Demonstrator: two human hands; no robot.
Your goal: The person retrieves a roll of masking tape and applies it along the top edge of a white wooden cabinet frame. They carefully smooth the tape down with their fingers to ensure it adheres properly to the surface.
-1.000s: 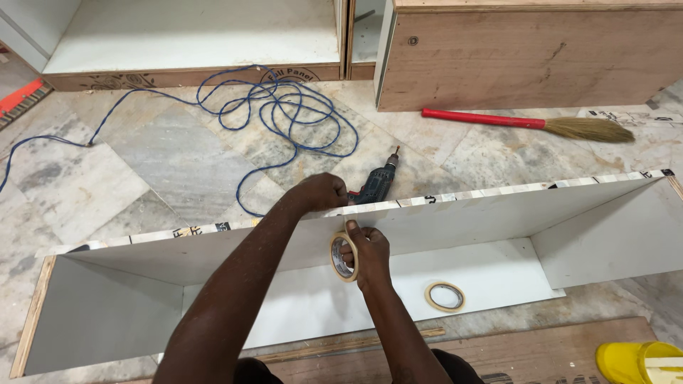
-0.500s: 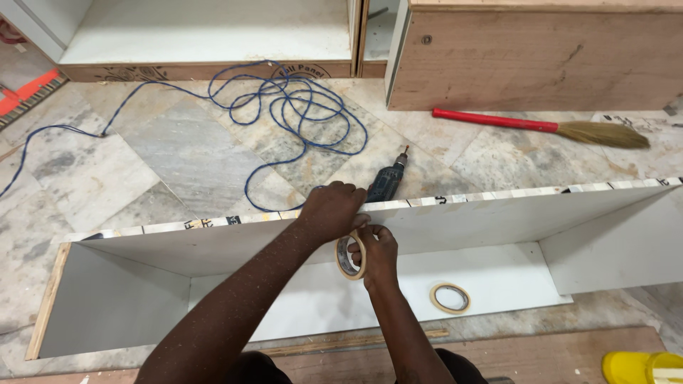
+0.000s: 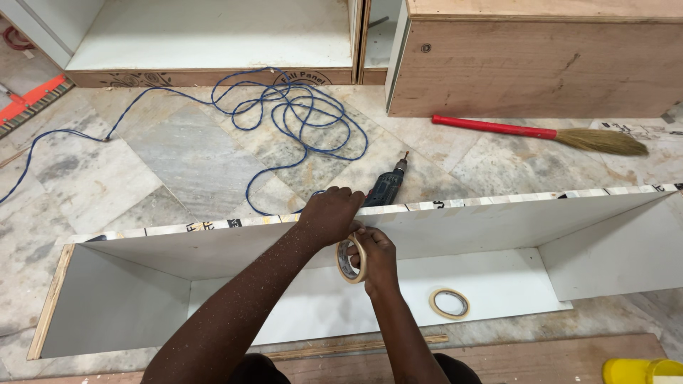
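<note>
My right hand (image 3: pixel 377 259), just below the middle of the frame, is closed around a roll of tape (image 3: pixel 352 257) that stands on edge, its hole facing sideways across the picture. My left hand (image 3: pixel 331 213) lies curled, knuckles up, over the top edge of the long white cabinet panel (image 3: pixel 498 231), fingertips pressing at the roll; that panel runs left to right across the frame. Both forearms rise from the bottom centre. A second tape roll (image 3: pixel 449 304) lies flat lower right, a drill (image 3: pixel 388 188) just above my hands.
</note>
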